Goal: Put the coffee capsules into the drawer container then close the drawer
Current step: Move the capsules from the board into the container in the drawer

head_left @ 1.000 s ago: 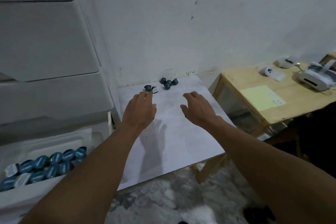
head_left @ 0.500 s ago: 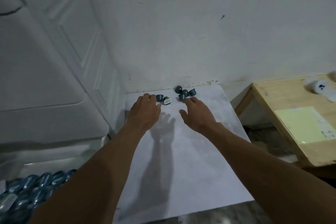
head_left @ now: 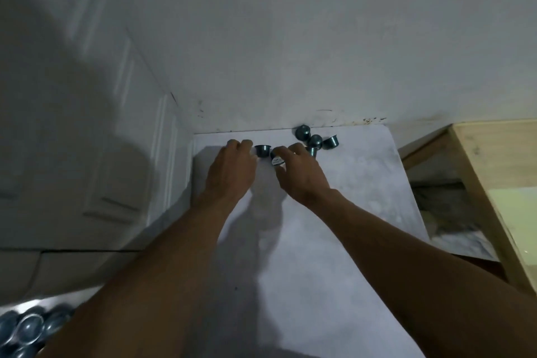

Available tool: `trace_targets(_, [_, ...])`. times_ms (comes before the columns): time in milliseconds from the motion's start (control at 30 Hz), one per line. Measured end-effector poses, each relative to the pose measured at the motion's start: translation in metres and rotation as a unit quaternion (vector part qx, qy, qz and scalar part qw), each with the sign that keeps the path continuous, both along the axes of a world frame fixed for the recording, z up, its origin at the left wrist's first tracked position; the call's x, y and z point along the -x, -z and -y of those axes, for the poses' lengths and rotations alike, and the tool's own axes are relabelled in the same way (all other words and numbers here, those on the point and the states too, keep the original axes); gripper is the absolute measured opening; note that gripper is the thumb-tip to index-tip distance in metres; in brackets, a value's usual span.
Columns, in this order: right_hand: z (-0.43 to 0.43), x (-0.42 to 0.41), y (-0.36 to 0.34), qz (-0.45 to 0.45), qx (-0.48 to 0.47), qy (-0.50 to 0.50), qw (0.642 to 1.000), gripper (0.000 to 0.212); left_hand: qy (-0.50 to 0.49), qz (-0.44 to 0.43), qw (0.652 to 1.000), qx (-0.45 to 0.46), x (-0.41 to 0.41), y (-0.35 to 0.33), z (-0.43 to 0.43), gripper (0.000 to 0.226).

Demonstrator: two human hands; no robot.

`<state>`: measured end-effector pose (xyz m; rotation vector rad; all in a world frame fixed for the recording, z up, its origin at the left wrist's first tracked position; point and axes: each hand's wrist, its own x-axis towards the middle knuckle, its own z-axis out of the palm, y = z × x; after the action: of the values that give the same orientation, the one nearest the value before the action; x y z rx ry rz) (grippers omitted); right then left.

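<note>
Capsules: six teal coffee capsules [head_left: 315, 141] are sitting at the far end of the white table [head_left: 334, 241], close against the wall [head_left: 290, 38]. One standing capsule [head_left: 263, 150] is sitting apart on the left, and a lying capsule [head_left: 276, 160] is resting just beside it with its foil face toward the camera. The other four are bunching near the wall. The left hand [head_left: 229, 171] is hovering with its fingers loosely bent just beside the standing capsule, closing on nothing that I can see. The right hand [head_left: 300, 176] is arching over the lying capsule. Its fingertips are hiding the contact, so I cannot tell whether a pinch is forming. Risk, as judged: the lying capsule is resting on its curved side, so a glancing fingertip is likely to send it rolling into the bunch or toward the table's right edge. The right hand's outer fingers are also lying near the closest capsule of the bunch and could knock it. Both hands are crowding the same small spot, so one could bump the other's capsule. The drawer [head_left: 37, 302] is standing open at the lower left, well apart from the pile, with stored capsules [head_left: 30, 327] already filling the visible corner. Anything loosely held could drop to the floor on the way across.
</note>
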<state>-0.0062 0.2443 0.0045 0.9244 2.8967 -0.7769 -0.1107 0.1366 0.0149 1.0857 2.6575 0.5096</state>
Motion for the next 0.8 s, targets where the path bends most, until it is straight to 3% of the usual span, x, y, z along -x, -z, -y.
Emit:
trace_targets(100, [-0.002,0.007,0.014,0.009,0.000,-0.014,1.000,0.037,-0.042,0.020,0.999,-0.017,0.001,0.014,-0.007,0.039])
trace_targets(300, [-0.014,0.016,0.025,-0.013,-0.006,-0.009,1.000,0.026,-0.034,0.032,0.999,-0.018,0.006,0.028,-0.026,0.039])
trace_targets(533, [-0.021,0.020,0.030,-0.025,-0.001,0.020,0.999,0.020,-0.026,0.041,0.999,-0.018,0.009,0.041,-0.037,0.020])
trace_targets(800, [-0.021,0.016,0.030,-0.023,0.015,0.025,0.999,0.021,-0.047,0.048,0.998,-0.011,0.005,0.041,-0.034,0.015])
